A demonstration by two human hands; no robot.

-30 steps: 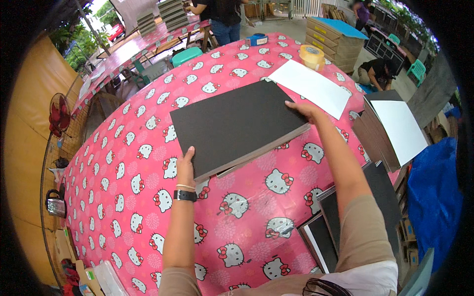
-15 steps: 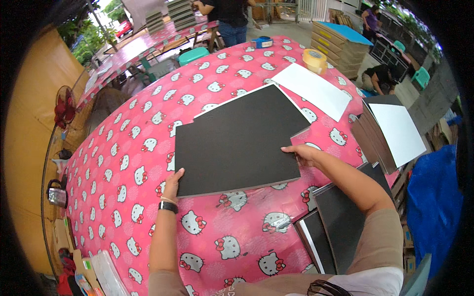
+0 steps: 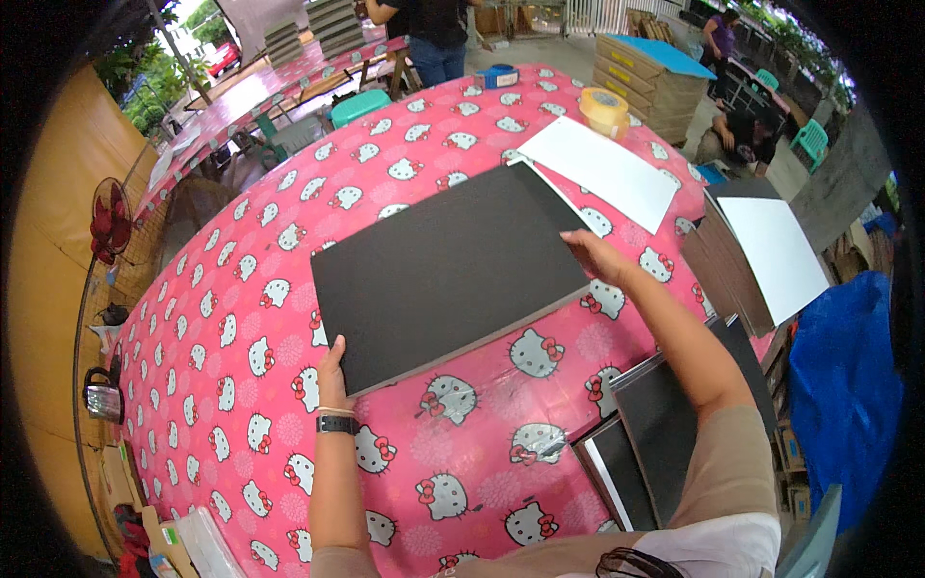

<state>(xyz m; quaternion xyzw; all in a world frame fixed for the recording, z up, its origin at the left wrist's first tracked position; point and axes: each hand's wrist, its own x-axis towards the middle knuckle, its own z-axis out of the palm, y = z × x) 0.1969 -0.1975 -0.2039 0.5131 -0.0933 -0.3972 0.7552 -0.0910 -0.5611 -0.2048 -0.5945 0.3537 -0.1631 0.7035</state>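
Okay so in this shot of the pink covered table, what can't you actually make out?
All in the head view:
- Left hand: most fingers hidden beneath the black board.
- Tablecloth under that board: covered by it.
- Dark boards at lower right: partly hidden by the right sleeve.
- Standing co-worker in jeans: head cut off by the upper edge.

A broad, flat, rectangular black board (image 3: 448, 275) with a matte, plain upper face and a greyish near edge was slantwise over the pink, cat-patterned table cover (image 3: 501, 489), broad side up, its long sides running from near left to far right, its underside hidden.
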